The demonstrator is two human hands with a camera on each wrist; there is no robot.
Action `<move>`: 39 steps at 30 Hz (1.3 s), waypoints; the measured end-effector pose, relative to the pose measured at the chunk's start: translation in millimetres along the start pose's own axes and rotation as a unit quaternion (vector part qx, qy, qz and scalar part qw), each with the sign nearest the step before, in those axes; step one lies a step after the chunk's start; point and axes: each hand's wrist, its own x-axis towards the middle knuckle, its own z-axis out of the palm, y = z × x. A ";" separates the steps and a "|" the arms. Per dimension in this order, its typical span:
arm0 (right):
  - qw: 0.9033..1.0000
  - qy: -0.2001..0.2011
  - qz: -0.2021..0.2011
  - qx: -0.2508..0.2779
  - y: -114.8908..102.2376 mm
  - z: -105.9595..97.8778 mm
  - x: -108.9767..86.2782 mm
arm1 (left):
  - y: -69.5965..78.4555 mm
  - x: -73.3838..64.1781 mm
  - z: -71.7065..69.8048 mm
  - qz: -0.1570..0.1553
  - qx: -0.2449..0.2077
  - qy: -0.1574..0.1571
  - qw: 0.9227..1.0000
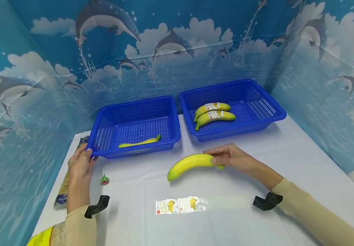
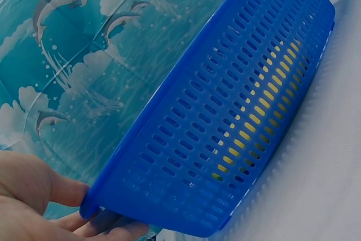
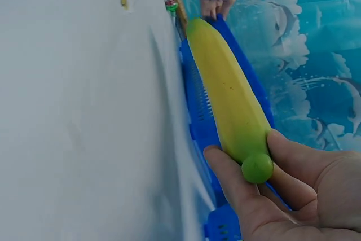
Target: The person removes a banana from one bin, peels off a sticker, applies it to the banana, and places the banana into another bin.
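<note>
My right hand (image 1: 228, 158) pinches a yellow banana (image 1: 190, 164) near its green stem end, holding it over the white table in front of the baskets. In the right wrist view the thumb and fingers grip the banana (image 3: 228, 86) from both sides. With its thumb on the rim, my left hand (image 1: 79, 164) grips the near left corner of the left blue basket (image 1: 146, 149). Inside that basket lies another banana (image 1: 140, 142), partly hidden by the front wall; yellow shows through the slots in the left wrist view.
The right blue basket (image 1: 235, 131) holds two bananas (image 1: 215, 116) with labels. Two banana stickers (image 1: 177, 205) on a clear strip lie on the table. A lollipop (image 1: 104, 179) and a plastic packet (image 1: 62, 191) are at left, with a yellow-marked bag (image 1: 49, 235) at the lower left edge.
</note>
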 end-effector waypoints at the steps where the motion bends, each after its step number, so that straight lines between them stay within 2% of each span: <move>1: 1.000 0.002 -0.001 0.001 2.4 0.5 -0.5 | 0.0 0.0 -0.1 0.000 -0.003 0.000 1.000; 13: 1.000 0.009 -0.012 0.011 23.5 6.7 -1.6 | -1.9 -1.7 -2.6 0.000 0.004 -0.005 1.000; 19: 0.999 0.004 -0.046 -0.004 22.5 9.4 1.1 | 0.1 -2.4 -5.8 -0.009 -0.004 -0.004 1.000; 25: 0.998 0.003 -0.059 -0.014 21.3 9.6 2.6 | 2.5 -2.6 -4.9 0.000 0.015 -0.004 1.000; 29: 0.998 0.002 -0.066 -0.013 20.9 9.6 2.9 | 5.6 -7.4 -1.2 0.035 0.034 0.006 0.999; 31: 0.998 0.005 -0.064 -0.013 20.2 9.5 2.7 | 8.0 -13.7 1.4 0.068 0.052 0.035 0.996; 33: 0.998 0.008 -0.062 -0.015 19.3 9.3 2.4 | 10.0 -22.5 5.2 0.116 0.060 0.076 0.988; 35: 0.998 0.011 -0.060 -0.017 18.3 8.7 2.0 | 11.1 -33.4 10.5 0.186 0.046 0.116 0.975; 37: 0.998 0.014 -0.058 -0.020 17.7 7.9 1.4 | 11.1 -45.4 18.8 0.277 0.013 0.140 0.950; 39: 0.998 0.015 -0.062 -0.025 18.0 6.8 0.7 | 9.0 -56.7 29.5 0.379 -0.033 0.131 0.916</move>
